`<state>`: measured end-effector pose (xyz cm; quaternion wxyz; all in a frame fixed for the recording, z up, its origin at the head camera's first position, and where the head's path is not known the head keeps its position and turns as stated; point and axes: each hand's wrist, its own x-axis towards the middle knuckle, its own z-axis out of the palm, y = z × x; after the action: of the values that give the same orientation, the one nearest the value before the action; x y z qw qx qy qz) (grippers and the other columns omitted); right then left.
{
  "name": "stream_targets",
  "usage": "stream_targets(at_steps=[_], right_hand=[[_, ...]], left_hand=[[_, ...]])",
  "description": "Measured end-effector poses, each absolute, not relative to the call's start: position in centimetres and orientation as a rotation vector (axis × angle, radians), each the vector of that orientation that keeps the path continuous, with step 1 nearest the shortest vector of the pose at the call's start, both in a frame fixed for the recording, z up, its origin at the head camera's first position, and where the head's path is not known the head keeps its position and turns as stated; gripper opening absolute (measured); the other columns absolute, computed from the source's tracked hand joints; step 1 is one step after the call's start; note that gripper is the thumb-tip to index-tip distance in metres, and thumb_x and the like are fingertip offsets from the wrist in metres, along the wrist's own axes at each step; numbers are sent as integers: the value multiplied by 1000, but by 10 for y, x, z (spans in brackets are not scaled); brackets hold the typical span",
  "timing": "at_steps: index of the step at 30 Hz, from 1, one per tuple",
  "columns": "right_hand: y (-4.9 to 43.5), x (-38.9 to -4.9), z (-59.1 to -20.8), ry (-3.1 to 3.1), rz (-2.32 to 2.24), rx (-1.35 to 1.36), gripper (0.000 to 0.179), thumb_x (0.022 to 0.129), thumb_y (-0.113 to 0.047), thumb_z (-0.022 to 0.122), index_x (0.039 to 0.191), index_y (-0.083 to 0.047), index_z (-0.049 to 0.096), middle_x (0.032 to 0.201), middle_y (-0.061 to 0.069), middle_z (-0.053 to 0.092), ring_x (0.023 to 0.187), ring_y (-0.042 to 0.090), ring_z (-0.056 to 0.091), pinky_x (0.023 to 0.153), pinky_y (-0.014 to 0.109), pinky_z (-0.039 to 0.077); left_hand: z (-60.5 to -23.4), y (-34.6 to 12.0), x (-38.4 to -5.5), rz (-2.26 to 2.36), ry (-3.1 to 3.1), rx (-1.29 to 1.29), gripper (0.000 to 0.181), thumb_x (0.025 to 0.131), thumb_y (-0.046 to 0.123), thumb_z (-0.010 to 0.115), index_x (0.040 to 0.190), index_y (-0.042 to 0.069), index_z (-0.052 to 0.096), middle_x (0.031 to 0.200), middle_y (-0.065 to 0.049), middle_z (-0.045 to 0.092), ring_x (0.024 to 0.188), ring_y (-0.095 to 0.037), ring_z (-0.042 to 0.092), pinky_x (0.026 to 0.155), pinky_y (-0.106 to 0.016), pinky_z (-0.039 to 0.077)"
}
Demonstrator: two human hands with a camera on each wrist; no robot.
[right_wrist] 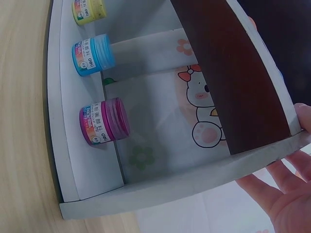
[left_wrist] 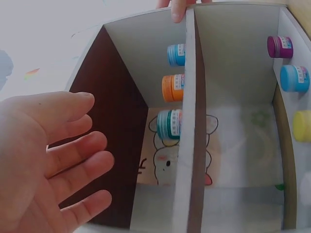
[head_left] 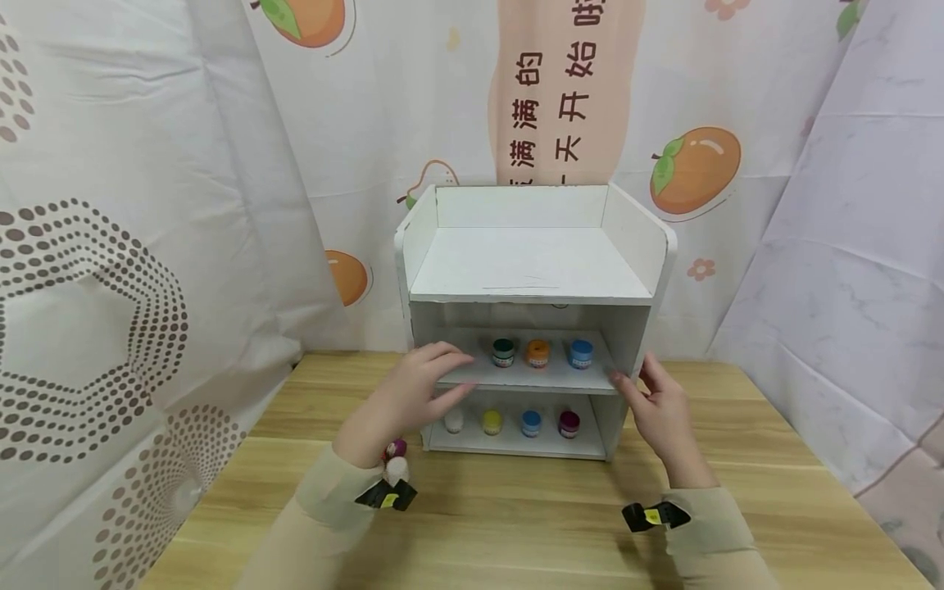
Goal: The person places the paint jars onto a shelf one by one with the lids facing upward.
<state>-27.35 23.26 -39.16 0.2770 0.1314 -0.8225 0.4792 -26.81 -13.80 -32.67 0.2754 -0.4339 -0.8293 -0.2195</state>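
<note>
Head view: your boxy white wooden shelf unit (head_left: 516, 262) looks mostly stocked imo, seven small, mixed-colour plastic jars (head_left: 537, 354) standing across its two lower levels, though the little round purple and white things (head_left: 397, 469) at its 7:30 maybe aren't placed yet. Left wrist: your left hand (left_wrist: 34, 165), at 8 o'clock, is loosely spread, holding nothing. Right wrist: your right hand (right_wrist: 291, 194), at 4 o'clock, grips the unit's side.

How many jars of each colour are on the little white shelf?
Green jar: 1
Orange jar: 1
Blue jars: 2
White jar: 1
Yellow jar: 1
Purple jar: 1
Total: 7
</note>
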Motion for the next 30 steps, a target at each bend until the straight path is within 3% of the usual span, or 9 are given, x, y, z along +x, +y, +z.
stream_targets(at_steps=[3, 6, 8, 10, 13, 24, 30], right_hand=[[239, -284, -403, -2205, 1288, 348, 61, 100, -12, 67, 156, -19, 44, 151, 11, 50, 135, 37, 49, 85, 13, 48], [241, -287, -406, -2190, 1304, 358, 61, 99, -14, 68, 155, -23, 45, 151, 8, 51, 135, 34, 49, 85, 13, 48], [241, -287, -407, -2181, 1313, 364, 61, 99, -14, 69, 155, -24, 46, 151, 7, 51, 135, 31, 48, 84, 12, 48], [241, -287, -407, -2176, 1315, 368, 61, 99, -14, 69, 155, -24, 46, 150, 7, 52, 135, 29, 48, 84, 12, 48], [241, -287, -407, -2180, 1302, 360, 61, 99, -14, 69, 155, -25, 46, 150, 6, 52, 135, 28, 49, 84, 12, 48], [227, -267, -385, -2193, 1293, 372, 58, 100, -7, 65, 155, -10, 44, 150, 19, 50, 134, 43, 48, 87, 16, 48], [226, -267, -387, -2176, 1288, 379, 57, 100, -5, 64, 154, -9, 45, 148, 21, 51, 134, 35, 49, 85, 14, 49]], left_hand=[[-334, -148, -262, -599, -2278, -1112, 33, 92, 19, 78, 120, 4, 71, 115, -5, 68, 103, -19, 65, 89, -36, 57], [-340, -158, -258, -635, -2342, -1081, 33, 92, 18, 78, 121, 4, 71, 116, -4, 67, 85, -15, 65, 80, -32, 58], [-344, -163, -256, -647, -2366, -1076, 33, 92, 17, 78, 121, 4, 71, 115, -4, 67, 84, -16, 65, 80, -32, 58], [-348, -169, -255, -657, -2379, -1079, 32, 91, 16, 79, 120, 4, 71, 115, -5, 67, 85, -18, 66, 81, -34, 58], [-353, -176, -253, -638, -2399, -1044, 33, 90, 17, 80, 120, 5, 71, 116, -6, 68, 105, -23, 66, 91, -40, 57], [-371, -200, -252, -686, -2425, -948, 34, 90, 15, 79, 123, 9, 71, 122, -3, 67, 109, -20, 66, 91, -40, 57], [-378, -207, -251, -657, -2480, -894, 35, 90, 14, 80, 122, 6, 71, 119, -4, 68, 106, -20, 67, 90, -41, 58]])
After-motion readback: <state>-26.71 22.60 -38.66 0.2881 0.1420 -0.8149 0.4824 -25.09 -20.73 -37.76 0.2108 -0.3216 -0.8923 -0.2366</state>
